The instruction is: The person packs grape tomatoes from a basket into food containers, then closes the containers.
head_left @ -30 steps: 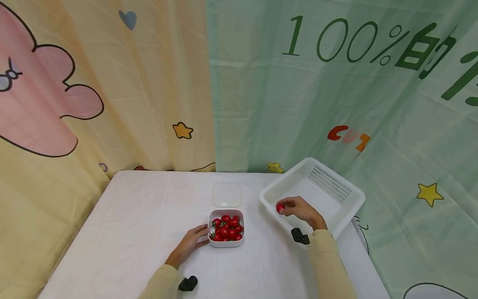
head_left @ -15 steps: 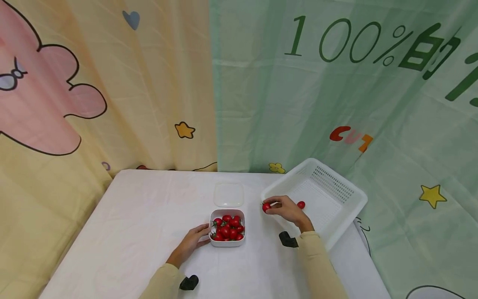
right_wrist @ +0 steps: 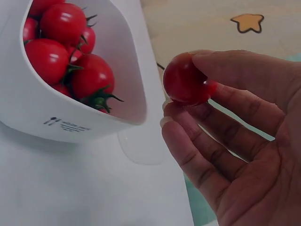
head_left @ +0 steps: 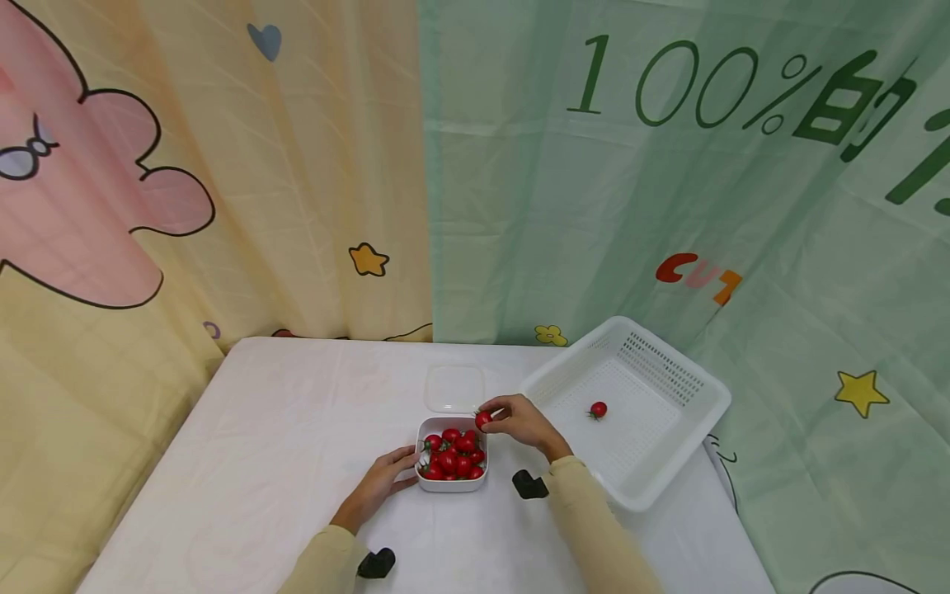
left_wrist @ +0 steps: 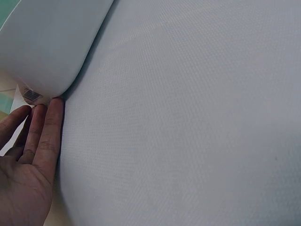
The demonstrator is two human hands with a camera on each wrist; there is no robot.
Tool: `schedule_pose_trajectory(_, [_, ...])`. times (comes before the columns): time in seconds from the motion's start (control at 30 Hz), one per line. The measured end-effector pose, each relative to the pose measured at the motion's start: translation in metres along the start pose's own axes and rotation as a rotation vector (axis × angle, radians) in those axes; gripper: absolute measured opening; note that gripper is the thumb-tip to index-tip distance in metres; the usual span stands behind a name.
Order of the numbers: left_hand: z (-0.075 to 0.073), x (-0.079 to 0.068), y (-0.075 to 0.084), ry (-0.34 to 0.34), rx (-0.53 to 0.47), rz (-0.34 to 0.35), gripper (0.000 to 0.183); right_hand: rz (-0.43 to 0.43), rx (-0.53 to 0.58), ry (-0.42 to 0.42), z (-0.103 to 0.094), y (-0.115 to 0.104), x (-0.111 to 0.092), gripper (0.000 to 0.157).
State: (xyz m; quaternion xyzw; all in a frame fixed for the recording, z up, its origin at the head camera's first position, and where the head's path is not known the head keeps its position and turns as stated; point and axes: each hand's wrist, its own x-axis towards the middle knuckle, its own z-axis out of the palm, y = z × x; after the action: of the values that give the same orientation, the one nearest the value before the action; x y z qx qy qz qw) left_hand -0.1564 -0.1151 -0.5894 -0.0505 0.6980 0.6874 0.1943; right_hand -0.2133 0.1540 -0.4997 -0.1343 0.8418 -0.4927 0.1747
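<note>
Between thumb and fingers, my right hand pinches a cherry tomato just above the back right corner of a small white box. Several red cherry tomatoes with green stems fill that box. My left hand touches the box's left side with fingers nearly straight; in the left wrist view the fingertips meet the box's lower edge. One more cherry tomato lies inside the white perforated basket on the right.
A clear flat lid lies on the white-covered table behind the box. Printed curtains hang along the table's back and sides. The basket reaches the table's right edge.
My right hand has carried the cherry tomato left from the basket to the box. The tomato left in the basket has come into view. My left hand stays at the box.
</note>
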Motion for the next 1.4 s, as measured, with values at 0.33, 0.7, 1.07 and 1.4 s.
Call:
schedule_pose_trajectory(0.33, [-0.001, -0.003, 0.001, -0.014, -0.001, 0.010, 0.059, -0.009, -0.021, -0.017, 0.029, -0.003, 0.012, 0.027])
schedule_pose_trajectory(0.7, [0.003, -0.001, 0.003, -0.035, 0.002, 0.004, 0.059, 0.023, -0.059, 0.047, 0.051, 0.002, 0.017, 0.026])
schedule_pose_trajectory(1.07, [0.000, 0.002, 0.001, -0.055, 0.015, 0.002, 0.061, 0.005, 0.007, 0.069, 0.033, -0.001, 0.005, 0.034])
schedule_pose_trajectory(1.4, [-0.001, 0.001, 0.000, -0.010, -0.012, -0.008, 0.058, 0.004, 0.062, 0.182, -0.012, -0.008, -0.010, 0.028])
